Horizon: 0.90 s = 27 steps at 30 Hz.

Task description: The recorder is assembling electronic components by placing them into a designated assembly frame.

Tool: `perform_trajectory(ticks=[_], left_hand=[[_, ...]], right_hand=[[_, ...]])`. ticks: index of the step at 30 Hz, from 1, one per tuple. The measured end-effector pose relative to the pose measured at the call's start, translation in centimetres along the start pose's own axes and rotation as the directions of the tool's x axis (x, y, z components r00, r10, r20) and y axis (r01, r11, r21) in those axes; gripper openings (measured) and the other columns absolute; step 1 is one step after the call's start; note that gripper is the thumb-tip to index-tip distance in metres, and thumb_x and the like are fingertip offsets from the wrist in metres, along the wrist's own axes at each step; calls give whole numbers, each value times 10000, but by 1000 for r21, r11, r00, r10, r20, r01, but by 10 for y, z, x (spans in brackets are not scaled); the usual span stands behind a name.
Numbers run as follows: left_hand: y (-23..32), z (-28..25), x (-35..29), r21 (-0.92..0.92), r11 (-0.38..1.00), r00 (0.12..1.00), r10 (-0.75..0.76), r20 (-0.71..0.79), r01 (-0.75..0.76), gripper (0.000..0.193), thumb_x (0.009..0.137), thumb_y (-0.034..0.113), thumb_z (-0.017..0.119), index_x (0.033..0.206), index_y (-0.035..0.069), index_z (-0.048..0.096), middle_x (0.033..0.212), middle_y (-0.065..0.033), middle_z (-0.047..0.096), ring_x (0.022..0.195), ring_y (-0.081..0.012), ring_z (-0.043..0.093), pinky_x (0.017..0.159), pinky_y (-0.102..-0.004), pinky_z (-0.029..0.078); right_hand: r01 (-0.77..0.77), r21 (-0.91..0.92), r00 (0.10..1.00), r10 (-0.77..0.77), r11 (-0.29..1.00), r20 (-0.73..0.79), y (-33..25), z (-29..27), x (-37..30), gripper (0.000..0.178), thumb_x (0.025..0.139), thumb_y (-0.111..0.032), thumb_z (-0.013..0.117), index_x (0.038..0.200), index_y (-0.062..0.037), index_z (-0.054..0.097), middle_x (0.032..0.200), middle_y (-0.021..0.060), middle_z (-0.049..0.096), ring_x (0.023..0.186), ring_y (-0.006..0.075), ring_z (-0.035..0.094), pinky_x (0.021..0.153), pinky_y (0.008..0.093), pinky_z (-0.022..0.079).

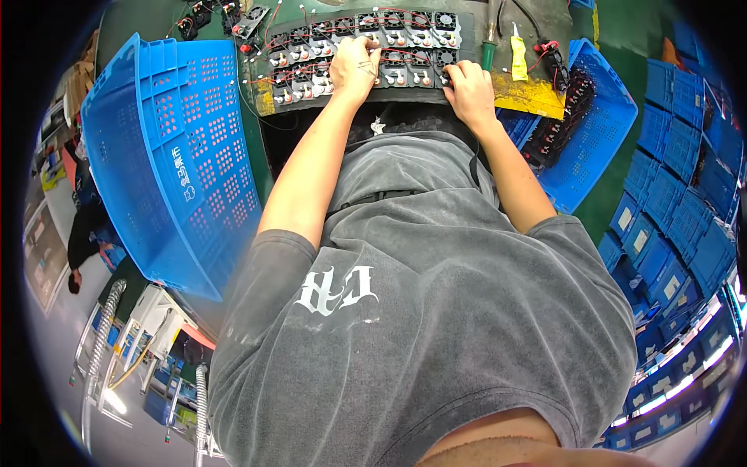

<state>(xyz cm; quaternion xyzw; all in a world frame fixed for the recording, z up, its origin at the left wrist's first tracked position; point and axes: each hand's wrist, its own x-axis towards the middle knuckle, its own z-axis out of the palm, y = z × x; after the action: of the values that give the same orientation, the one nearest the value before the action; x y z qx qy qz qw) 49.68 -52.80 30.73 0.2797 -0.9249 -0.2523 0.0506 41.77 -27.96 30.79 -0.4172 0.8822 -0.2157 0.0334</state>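
Small black fans (445, 21) with red wires stand in rows on a flat board, each by a small white and red part (395, 76). My left hand (354, 70) reaches over the middle of the rows, fingers bent and closed around something its fingertips hide. At the right end of the lower row, my right hand (471, 92) has its fingers curled by a fan (446, 57); whatever they grip is too small to make out. A screwdriver-like tool with a green handle (488, 54) lies just beyond the right hand.
Blue perforated crates stand left (175, 156) and right (595, 148); the right one holds dark parts with red pieces (564, 121). A yellow tube-like item (518, 56) and a black device with a cable (552, 64) lie at the right. More loose fans (250, 22) sit at the far left.
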Motion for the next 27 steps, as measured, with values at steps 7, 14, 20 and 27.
perform_trajectory(ticks=[7, 14, 20, 27], left_hand=[[2, -5, -7, -51, 999, 999, -10, 40, 12, 196, 876, 262, 782, 1041, 164, 741, 1036, -100, 653, 980, -312, 677, 837, -429, 553], [0, -7, -10, -97, 995, 999, -10, 42, 14, 245, 875, 297, 790, 1072, 157, 751, 1000, -75, 650, 956, -278, 675, 824, -409, 545], [0, -72, -50, -85, 995, 999, 50, -14, -51, 521, 868, 246, 799, 1334, 134, 594, 1175, -168, 589, 989, -394, 657, 851, -457, 552], [-16, -243, -145, -206, 978, 1000, 20, 11, -18, 460, 889, 123, 752, 1318, 46, 605, 1153, -149, 620, 859, -291, 656, 777, -384, 540]], right_hand=[[-39, 36, 999, 39, 999, 8, -2, -3, -2, 448, 716, -85, 833, 1143, -108, 701, 1072, 72, 630, 1039, 291, 609, 889, 416, 480], [-31, 9, 999, 31, 999, 29, -7, -6, -1, 438, 716, -93, 841, 1134, -111, 709, 1076, 76, 636, 1038, 299, 613, 888, 419, 487], [-70, 57, 995, 66, 996, 78, -14, -11, 5, 489, 709, -122, 859, 1169, -87, 698, 1106, 133, 648, 1059, 355, 624, 904, 447, 510], [-64, 32, 997, 66, 997, -39, -45, -23, 22, 371, 842, -118, 763, 1205, -85, 694, 1160, 164, 648, 1102, 363, 627, 954, 425, 516]])
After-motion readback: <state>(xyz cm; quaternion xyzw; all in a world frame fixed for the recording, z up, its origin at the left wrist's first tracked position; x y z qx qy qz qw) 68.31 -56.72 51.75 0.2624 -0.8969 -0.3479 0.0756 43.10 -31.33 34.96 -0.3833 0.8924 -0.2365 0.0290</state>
